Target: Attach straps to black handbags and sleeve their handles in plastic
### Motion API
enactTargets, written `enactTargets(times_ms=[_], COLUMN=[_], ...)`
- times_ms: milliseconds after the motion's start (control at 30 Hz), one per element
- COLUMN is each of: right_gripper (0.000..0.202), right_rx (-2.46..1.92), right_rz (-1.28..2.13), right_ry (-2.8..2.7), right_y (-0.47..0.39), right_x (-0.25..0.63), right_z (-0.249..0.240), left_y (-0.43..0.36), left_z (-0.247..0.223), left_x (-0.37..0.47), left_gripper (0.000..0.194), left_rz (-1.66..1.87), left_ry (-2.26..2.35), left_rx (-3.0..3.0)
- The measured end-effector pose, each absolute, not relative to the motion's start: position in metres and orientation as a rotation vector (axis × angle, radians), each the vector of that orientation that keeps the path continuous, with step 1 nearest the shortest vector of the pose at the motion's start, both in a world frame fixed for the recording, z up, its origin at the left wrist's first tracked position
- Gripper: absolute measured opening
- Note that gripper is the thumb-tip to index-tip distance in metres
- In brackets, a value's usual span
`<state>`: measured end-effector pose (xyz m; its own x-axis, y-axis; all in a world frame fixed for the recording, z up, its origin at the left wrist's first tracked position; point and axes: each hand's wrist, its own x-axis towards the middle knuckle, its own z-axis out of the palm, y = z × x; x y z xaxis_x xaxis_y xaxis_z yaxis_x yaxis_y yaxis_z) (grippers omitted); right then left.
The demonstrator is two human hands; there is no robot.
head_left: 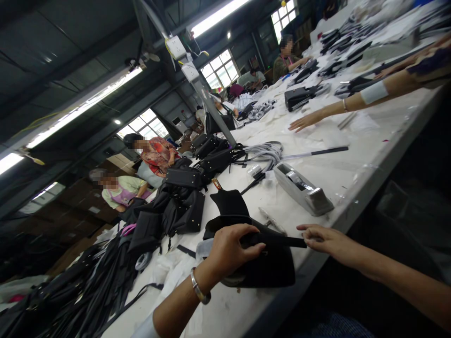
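A black bag (271,265) with its flap (230,203) raised sits at the near edge of the white table. My left hand (230,249), with a silver bracelet at the wrist, grips the bag's upper edge between thumb and fingers. From the bag a flat black strap (294,241) sticks out to the right. My right hand (322,238) is at the strap's end, its fingers curled with the tips close together around it. Behind the bag lies a small metal tool (271,219), partly hidden by it.
A grey tape dispenser (299,188) stands behind my right hand. Black bags (183,202) and straps (88,281) pile up on the left. Another person's arm (331,110) reaches over the table (366,159) at right. Coiled grey cords (269,152) lie beside a metal post (214,110).
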<state>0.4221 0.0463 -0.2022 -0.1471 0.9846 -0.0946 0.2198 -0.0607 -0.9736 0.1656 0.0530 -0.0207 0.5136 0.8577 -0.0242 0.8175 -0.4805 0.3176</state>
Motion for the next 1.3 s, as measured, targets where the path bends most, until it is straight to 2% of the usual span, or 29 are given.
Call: enactTargets(times_ms=[333, 767, 867, 967, 1133, 1300], right_gripper=[0.028, 0.018, 0.021, 0.031, 0.030, 0.021], right_rx=[-1.445, -1.533, -1.580, -1.481, -1.125, -1.039], right_rz=[1.149, 0.979, 0.813, 0.611, 1.037, 1.250], right_ry=[-1.507, -1.627, -1.623, -1.620, -1.571, -1.443], right_y=[0.040, 0.036, 0.032, 0.028, 0.033, 0.043], right_x=[0.427, 0.431, 0.423, 0.405, 0.366, 0.353], right_z=[-0.203, -0.210, -0.208, -0.185, -0.140, -0.134], left_y=[0.052, 0.051, 0.051, 0.051, 0.049, 0.052], left_z=[-0.017, -0.019, -0.020, -0.022, -0.019, -0.015], left_x=[0.169, 0.169, 0.168, 0.166, 0.166, 0.166], left_gripper=[0.028, 0.027, 0.026, 0.026, 0.030, 0.027], left_rz=[0.214, 0.247, 0.245, 0.252, 0.256, 0.299], left_ry=[1.413, 1.395, 1.402, 1.416, 1.415, 1.424], left_rx=[2.457, 2.476, 2.467, 2.453, 2.426, 2.206])
